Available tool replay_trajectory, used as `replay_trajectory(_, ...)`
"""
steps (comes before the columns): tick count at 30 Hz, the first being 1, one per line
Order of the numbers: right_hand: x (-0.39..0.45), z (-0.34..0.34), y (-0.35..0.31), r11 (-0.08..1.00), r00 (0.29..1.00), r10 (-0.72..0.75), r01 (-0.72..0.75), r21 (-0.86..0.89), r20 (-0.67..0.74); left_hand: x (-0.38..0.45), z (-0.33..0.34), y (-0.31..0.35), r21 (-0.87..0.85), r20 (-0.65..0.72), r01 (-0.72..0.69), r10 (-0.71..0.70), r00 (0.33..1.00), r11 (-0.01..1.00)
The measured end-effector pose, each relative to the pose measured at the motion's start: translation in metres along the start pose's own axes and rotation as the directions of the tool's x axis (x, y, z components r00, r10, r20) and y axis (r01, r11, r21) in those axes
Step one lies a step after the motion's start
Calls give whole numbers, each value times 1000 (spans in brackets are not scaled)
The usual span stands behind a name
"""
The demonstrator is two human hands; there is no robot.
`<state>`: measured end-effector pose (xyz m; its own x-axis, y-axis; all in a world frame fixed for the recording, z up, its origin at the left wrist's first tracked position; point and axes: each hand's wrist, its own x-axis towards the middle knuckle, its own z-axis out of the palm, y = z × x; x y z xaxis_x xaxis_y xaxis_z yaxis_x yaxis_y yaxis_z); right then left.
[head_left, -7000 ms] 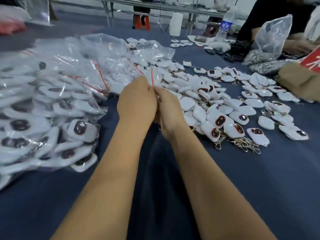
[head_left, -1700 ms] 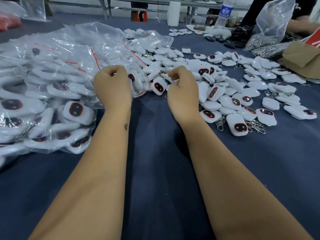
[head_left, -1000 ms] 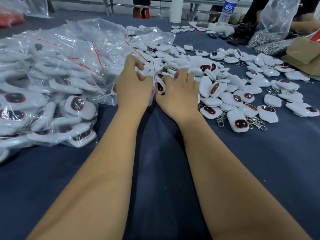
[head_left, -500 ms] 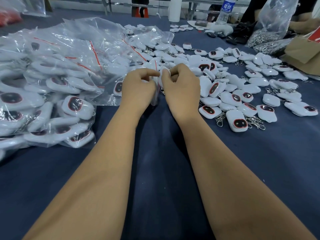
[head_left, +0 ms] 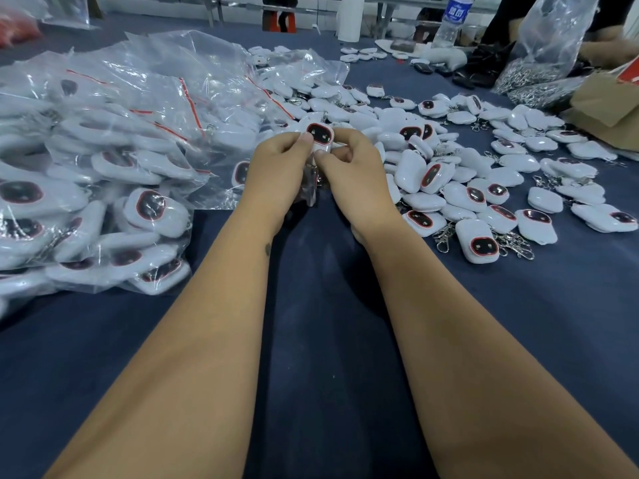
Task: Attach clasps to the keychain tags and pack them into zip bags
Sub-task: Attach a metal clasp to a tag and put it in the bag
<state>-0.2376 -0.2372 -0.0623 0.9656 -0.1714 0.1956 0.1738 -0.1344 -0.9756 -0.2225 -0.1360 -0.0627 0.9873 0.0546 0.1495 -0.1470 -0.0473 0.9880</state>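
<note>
While both hands meet over the middle of the table, one keychain tag [head_left: 320, 133] sits raised between them: white, rounded, glossy, with a dark red-rimmed face turned up toward the camera. Left hand [head_left: 276, 174] pinches its left edge with thumb and fingers; right hand [head_left: 352, 171] has its fingers curled round the right side and lower end. A small clear zip bag [head_left: 310, 188] hangs below, between the palms. Judgement: tag is held upright over the bag mouth so it can be slid down inside. Whether a clasp is already on it cannot be told; hands hide the lower end.

Loose tags [head_left: 477, 240] lie spread on the right, several with silvery metal clasps [head_left: 444, 235] attached, within reach of the right hand. Packed zip bags [head_left: 145, 209], crinkled film with red seal strips, are heaped on the left. Table cover [head_left: 318, 340] is dark blue cloth, matte. A water bottle [head_left: 453, 19] and a big clear sack of metal hardware [head_left: 532, 72] stand at the far right.
</note>
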Motion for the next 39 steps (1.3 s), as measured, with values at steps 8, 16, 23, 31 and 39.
replay_trajectory(8, 4, -4, 2, 974, 999, 32, -38, 225, 34, 2, -1, -1, -113, 45, 53, -48, 998, 992)
replay_trajectory(16, 5, -6, 2, 974, 998, 68, -70, 215, 17, 1, -1, 1, -99, 69, 67, -61, 996, 993)
replay_trajectory(23, 7, -5, 3, 973, 997, 78, -81, 218, 23, 2, -1, 0, -50, 54, 68, -65, 996, 996)
replay_trajectory(31, 10, -6, 4, 953, 997, 72, -78, 293, 33, 0, -1, 1, -40, 71, 59, -56, 996, 997)
replay_trajectory(39, 9, -4, 3, 962, 998, 63, -64, 266, 15, 1, -1, 2, -74, 52, 77, -74, 996, 994)
